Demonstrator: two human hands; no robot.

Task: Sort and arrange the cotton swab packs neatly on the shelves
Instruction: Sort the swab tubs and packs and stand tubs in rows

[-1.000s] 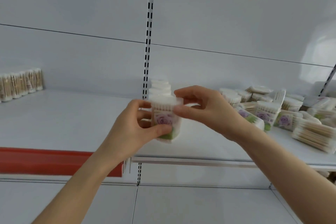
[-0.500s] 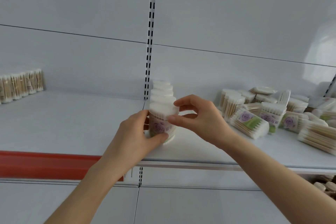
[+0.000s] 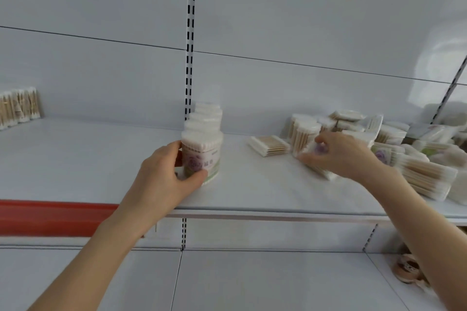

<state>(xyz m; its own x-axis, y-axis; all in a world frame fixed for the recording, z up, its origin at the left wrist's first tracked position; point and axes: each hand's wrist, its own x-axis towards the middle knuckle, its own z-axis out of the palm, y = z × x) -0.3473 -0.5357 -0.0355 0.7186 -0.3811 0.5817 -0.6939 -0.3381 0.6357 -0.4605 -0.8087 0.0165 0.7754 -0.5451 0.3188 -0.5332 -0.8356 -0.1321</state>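
Observation:
A round cotton swab pack [image 3: 204, 154] with a purple flower label stands upright on the white shelf [image 3: 265, 192], at the front of a short row of like packs [image 3: 206, 118] running back to the wall. My left hand [image 3: 166, 177] grips this front pack from the left. My right hand [image 3: 341, 154] is at the right, its fingers curled round a tilted flower-label pack [image 3: 318, 156] at the edge of a loose heap of swab packs [image 3: 394, 149]. Motion blur hides the finer finger detail.
A flat pack of wooden swabs [image 3: 269, 145] lies between the row and the heap. Another neat row of packs [image 3: 19, 107] stands at the far left. A red price strip [image 3: 50, 217] runs along the left shelf edge. Brown items [image 3: 406, 269] sit on the lower shelf.
The pack held in both hands was set down at the front of the row. My right hand left it and moved right to a pack in the heap. My left hand stayed on it.

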